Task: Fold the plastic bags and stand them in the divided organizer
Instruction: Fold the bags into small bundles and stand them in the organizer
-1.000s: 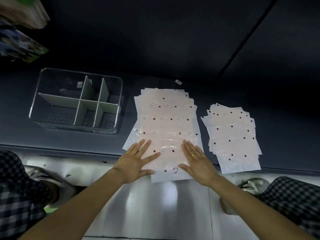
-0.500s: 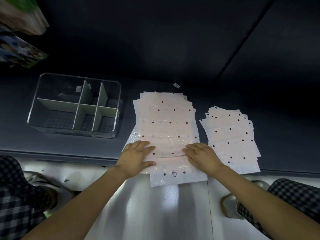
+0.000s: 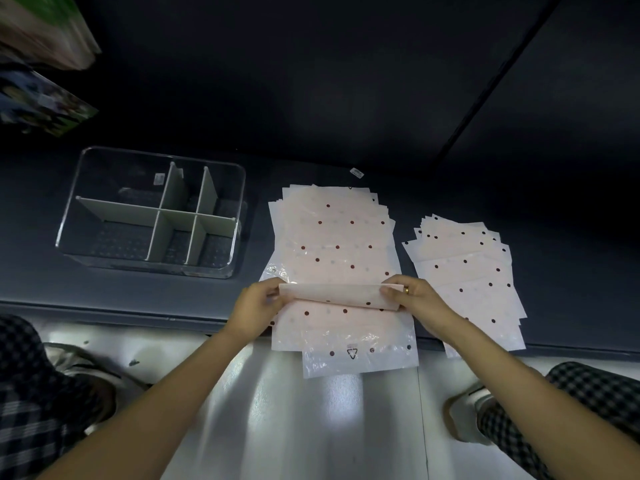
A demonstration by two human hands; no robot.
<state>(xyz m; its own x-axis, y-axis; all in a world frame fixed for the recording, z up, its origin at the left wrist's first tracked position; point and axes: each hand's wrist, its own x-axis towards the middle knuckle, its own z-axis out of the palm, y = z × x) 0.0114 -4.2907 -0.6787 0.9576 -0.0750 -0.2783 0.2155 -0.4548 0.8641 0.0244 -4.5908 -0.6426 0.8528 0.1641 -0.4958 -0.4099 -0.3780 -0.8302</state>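
A stack of pale pink dotted plastic bags point(image 3: 332, 237) lies on the dark grey surface in front of me, its near end hanging over the edge. The top bag point(image 3: 336, 294) is lifted and bent over near its front end. My left hand point(image 3: 258, 306) pinches its left side and my right hand point(image 3: 414, 296) pinches its right side. A clear divided organizer point(image 3: 152, 213) with grey partitions stands empty to the left. A second, smaller stack of dotted bags point(image 3: 464, 271) lies to the right.
The dark surface's front edge point(image 3: 104, 310) runs across below the organizer. A pale glossy floor point(image 3: 311, 427) lies beneath, with my checked trouser legs point(image 3: 588, 403) and shoes at both sides. Colourful packages point(image 3: 41, 98) hang at the top left. A small label point(image 3: 356, 172) lies behind the stack.
Both hands went from lying flat on the stack to curling and pinching the top bag's sides, lifting its near part up and folding it over.
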